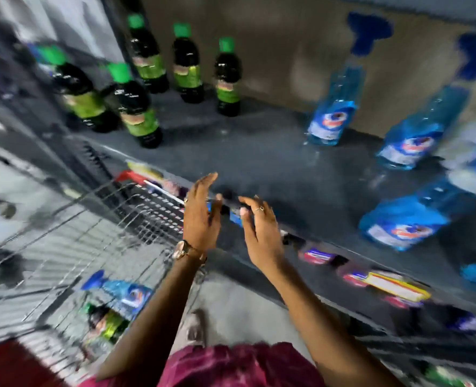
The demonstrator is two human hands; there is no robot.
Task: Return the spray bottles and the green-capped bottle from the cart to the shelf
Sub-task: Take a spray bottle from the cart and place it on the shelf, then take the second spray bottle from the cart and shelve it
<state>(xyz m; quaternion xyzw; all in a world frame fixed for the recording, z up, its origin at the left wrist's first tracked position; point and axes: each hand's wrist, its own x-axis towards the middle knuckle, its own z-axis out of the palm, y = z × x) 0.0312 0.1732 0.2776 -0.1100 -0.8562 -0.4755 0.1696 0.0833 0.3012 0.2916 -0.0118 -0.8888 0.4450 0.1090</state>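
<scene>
Blue spray bottle [119, 293], green-capped bottle [105, 321] lying blurred in cart [63, 241].

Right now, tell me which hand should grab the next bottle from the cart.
Left. The left hand is open and nearer the cart, where the spray bottle lies; the right hand hovers over the shelf.

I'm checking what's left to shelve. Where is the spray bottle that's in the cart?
In the head view, lower left: the spray bottle lies inside the wire cart, just above a green-labelled dark bottle, left of the left forearm.
</scene>
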